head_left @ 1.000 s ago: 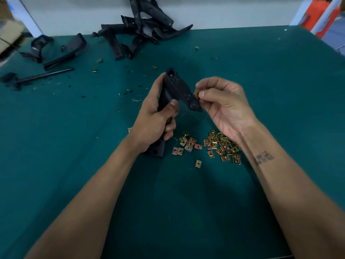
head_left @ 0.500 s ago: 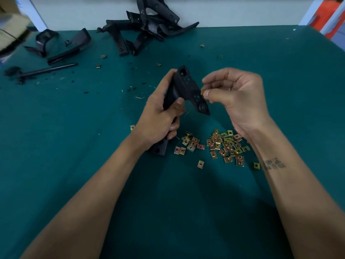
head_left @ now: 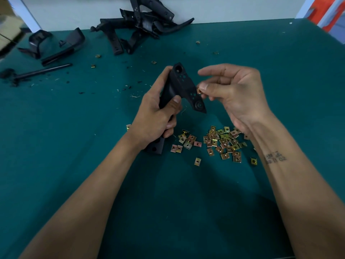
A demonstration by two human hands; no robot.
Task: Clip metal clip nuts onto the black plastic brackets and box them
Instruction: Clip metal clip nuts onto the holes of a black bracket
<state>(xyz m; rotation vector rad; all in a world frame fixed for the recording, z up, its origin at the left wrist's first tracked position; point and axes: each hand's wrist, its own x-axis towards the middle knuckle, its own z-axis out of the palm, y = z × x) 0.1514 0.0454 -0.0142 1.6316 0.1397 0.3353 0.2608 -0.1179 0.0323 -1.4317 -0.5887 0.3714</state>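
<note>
The left hand [head_left: 158, 113] is wrapped around the stem of a long black plastic bracket [head_left: 183, 88] with small holes in its angled face, holding it above the teal-covered counter [head_left: 56, 146]. Just beside it, the right hand [head_left: 235, 94] pinches a small brass-coloured metal clip nut [head_left: 199, 90] between thumb and forefinger against the bracket's right edge, its other fingers spread loosely. The nut looks barely started, so it could skew, spring off and drop among the loose pile of clip nuts [head_left: 222, 143] lying below the right hand. A shifting left grip would cause the same slip. The thumb hides most of the nut, so how far it is seated cannot be told. No box is visible; spare black brackets [head_left: 141, 28] lie well beyond both hands.
</note>
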